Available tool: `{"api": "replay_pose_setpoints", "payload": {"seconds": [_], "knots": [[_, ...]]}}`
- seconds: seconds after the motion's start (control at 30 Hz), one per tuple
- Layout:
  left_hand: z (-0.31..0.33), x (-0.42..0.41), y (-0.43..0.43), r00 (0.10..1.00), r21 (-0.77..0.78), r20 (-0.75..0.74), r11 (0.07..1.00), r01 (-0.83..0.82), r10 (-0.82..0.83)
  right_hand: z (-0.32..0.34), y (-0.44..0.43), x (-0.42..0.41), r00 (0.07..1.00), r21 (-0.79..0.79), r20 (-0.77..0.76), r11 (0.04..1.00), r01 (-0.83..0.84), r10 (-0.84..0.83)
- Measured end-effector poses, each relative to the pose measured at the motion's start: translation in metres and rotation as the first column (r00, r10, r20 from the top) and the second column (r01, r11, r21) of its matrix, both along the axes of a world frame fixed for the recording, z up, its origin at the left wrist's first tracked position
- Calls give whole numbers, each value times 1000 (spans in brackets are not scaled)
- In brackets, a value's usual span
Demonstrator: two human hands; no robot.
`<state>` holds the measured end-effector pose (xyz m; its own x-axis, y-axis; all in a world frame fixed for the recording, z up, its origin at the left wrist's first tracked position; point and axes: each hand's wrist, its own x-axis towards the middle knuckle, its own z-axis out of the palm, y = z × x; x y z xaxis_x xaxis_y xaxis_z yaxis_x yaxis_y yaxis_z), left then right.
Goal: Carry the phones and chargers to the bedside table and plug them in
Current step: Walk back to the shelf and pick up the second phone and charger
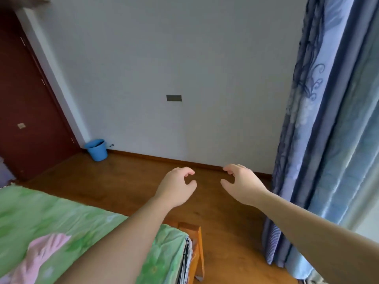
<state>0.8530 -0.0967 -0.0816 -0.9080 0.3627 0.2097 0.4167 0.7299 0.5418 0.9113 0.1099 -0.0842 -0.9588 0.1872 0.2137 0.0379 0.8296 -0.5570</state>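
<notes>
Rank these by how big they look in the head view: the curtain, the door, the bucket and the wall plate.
1. curtain, though it hangs nearest the camera, which enlarges it
2. door, partly cut off by the picture's edge
3. bucket
4. wall plate

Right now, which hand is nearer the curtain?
The right hand, empty and loosely curled, is closest to the curtain; the left hand is on the side of the bed.

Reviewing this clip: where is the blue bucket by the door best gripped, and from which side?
Probably the blue bucket by its rim, from above on the room side: it stands upright, mouth open, with the wall behind and the door on its left.
</notes>
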Motion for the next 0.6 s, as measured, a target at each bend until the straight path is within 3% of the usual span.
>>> {"api": "replay_pose_setpoints", "payload": {"seconds": [0.23,0.6], "knots": [[16,-117,80,999,4,-5,999,-48,48,29,88,-129,998,-1,14,998,-64,64],[-37,-350,109,981,77,19,978,-196,195,-14,94,-373,958,-37,59,959,-280,282]]}}
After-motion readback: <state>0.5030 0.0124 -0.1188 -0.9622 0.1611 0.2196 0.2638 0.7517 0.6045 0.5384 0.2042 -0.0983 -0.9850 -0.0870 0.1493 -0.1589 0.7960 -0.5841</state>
